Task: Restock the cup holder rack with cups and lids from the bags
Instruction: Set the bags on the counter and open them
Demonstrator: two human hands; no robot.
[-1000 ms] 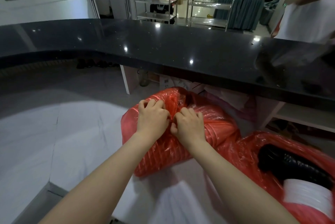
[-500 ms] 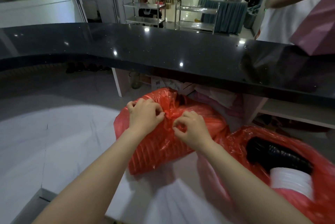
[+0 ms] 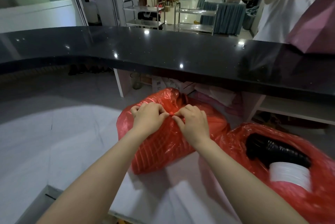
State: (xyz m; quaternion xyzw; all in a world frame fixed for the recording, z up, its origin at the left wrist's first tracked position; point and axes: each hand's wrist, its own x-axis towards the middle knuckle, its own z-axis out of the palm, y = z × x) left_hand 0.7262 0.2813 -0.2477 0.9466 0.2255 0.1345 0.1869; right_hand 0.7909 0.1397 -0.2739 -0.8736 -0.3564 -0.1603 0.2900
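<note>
A tied red plastic bag [image 3: 163, 147] lies on a white surface [image 3: 54, 142] below a black counter; ribbed stacks show faintly through its film. My left hand [image 3: 147, 117] and my right hand [image 3: 193, 122] rest on top of it, fingertips pinching the small red knot [image 3: 171, 114] between them. To the right a second red bag [image 3: 297, 200] lies open, showing a stack of black lids [image 3: 272, 149] and a stack of white lids or cups [image 3: 290, 174]. No cup holder rack is in view.
The black counter [image 3: 163, 53] overhangs the bags. A person in a white top [image 3: 282, 9] stands behind it at the right, holding a pink paper bag [image 3: 313, 29]. Shelves with papers [image 3: 213, 93] sit under the counter. Metal carts [image 3: 145, 15] stand beyond.
My fingers have shifted from gripping bunched plastic to pinching the knot with the fingertips. The person behind the counter has brought a pink bag into view at the right.
</note>
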